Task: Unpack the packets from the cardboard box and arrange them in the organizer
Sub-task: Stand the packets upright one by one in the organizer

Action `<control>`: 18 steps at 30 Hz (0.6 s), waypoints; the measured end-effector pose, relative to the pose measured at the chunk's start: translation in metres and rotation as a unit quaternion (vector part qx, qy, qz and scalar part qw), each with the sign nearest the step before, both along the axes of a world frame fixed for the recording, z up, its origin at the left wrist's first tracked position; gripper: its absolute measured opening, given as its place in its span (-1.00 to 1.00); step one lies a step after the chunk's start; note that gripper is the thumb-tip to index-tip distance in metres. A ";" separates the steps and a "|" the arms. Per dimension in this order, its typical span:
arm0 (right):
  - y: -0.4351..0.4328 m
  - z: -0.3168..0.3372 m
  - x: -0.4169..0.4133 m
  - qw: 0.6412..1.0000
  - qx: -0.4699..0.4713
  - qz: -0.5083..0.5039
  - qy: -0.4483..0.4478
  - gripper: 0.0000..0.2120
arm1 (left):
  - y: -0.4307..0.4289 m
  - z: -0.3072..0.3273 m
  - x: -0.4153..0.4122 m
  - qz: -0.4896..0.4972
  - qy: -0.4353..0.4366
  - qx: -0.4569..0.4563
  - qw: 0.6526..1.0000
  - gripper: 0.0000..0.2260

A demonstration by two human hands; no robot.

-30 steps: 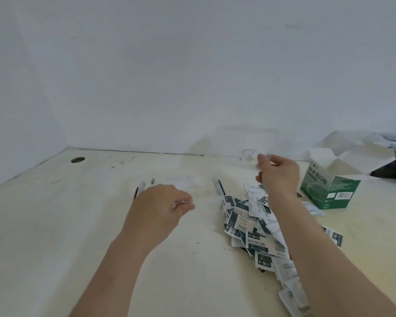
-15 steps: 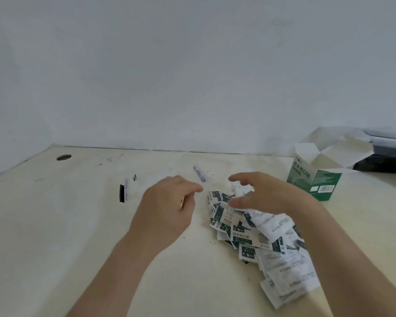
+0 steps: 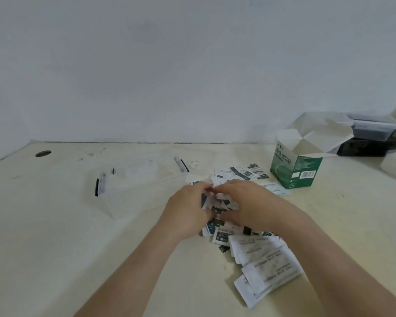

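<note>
My left hand and right hand curl together round a clump of packets: flat white paper rectangles, dark teal print, heaped on the pale table.

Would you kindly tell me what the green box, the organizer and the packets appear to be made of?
Green box: matte printed cardboard, creased open flaps. Organizer: clear glossy plastic, table visible through it. Packets: probably thin printed paper, flat, slightly curled.
</note>
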State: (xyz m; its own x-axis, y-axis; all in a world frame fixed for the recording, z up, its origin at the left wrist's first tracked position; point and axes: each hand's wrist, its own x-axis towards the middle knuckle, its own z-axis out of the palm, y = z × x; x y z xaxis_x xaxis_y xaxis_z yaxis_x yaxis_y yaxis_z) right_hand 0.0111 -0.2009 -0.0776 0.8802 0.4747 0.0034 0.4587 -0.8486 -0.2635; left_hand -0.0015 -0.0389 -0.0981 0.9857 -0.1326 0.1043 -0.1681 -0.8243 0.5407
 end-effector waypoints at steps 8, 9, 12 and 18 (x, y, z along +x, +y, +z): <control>-0.025 -0.005 -0.004 0.978 0.172 -0.097 -0.070 -0.66 | 0.014 0.010 -0.015 0.089 -0.112 0.158 0.977 -0.63; -0.026 -0.004 -0.005 0.974 0.191 -0.102 -0.066 -0.65 | 0.011 0.010 -0.018 0.084 -0.145 0.196 0.966 -0.63; -0.025 -0.001 -0.008 0.977 0.190 -0.078 -0.058 -0.59 | 0.000 0.013 -0.023 0.046 -0.225 0.183 0.956 -0.71; -0.024 0.004 -0.014 0.998 0.046 -0.007 0.035 -0.44 | -0.003 0.003 -0.017 -0.025 -0.044 0.155 0.987 -0.57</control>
